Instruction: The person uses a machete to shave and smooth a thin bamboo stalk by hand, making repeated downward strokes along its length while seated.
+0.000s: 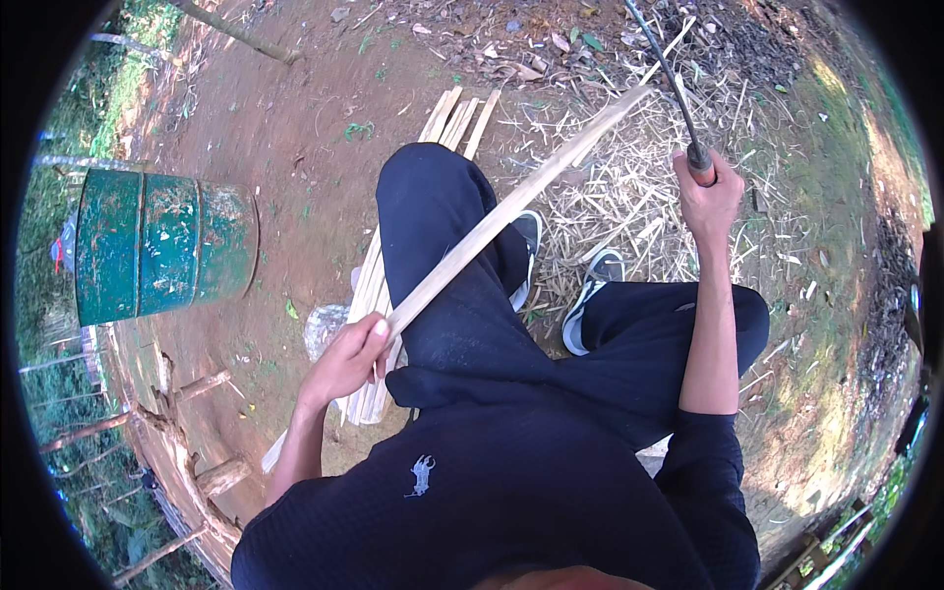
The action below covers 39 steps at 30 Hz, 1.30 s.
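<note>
A long pale wooden strip slants across my left thigh, its far end reaching out over scattered shavings. Around its near end my left hand is closed, thumb along the top. My right hand grips the orange-red handle of a long, dark-bladed machete, whose blade points away from me. The blade passes close to the strip's far end; I cannot tell whether they touch. Beside and beneath my left leg lies a bundle of similar strips, with more ends showing beyond the knee.
Pale shavings cover the dirt in front of my feet. A dented green metal drum stands at the left. Rough branches form a rail at the lower left. Something clear and plastic-like lies by the strips.
</note>
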Available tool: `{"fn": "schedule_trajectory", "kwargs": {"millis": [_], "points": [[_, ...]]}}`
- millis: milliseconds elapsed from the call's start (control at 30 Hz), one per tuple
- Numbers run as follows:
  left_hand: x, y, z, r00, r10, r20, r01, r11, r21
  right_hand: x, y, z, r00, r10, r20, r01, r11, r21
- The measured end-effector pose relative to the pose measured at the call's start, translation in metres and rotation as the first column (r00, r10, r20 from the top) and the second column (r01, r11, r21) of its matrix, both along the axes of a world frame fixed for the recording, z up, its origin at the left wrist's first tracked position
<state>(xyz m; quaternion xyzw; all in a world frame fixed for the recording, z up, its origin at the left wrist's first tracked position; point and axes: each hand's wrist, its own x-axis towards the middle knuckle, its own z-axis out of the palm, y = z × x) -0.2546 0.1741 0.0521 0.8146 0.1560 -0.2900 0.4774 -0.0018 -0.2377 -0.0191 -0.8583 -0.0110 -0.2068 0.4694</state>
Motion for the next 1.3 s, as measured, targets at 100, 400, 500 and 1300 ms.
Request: {"fn": "schedule_trajectory", "kwargs": {"millis": [100, 400, 500, 1300], "points": [[0.044, -0.037, 0.016, 0.999, -0.053, -0.002, 0.053, 0.997, 0.060, -0.004, -0.003, 0.009, 0.999, -0.009, -0.042, 0.007, 0.999, -0.037], [0.150, -0.121, 0.021, 0.955, -0.285, 0.076, 0.294, 0.905, -0.306, -0.014, 0.003, 0.015, 0.983, 0.067, 0.171, -0.051, 0.994, -0.094], [0.193, -0.156, 0.016, 0.955, -0.262, 0.139, 0.297, 0.848, -0.439, -0.018, -0.002, 0.024, 0.968, 0.067, 0.241, -0.040, 0.992, -0.117], [0.229, -0.172, -0.019, 0.911, -0.303, 0.281, 0.413, 0.642, -0.646, 0.010, -0.036, -0.023, 0.916, 0.116, 0.383, 0.107, 0.852, -0.513]]}}
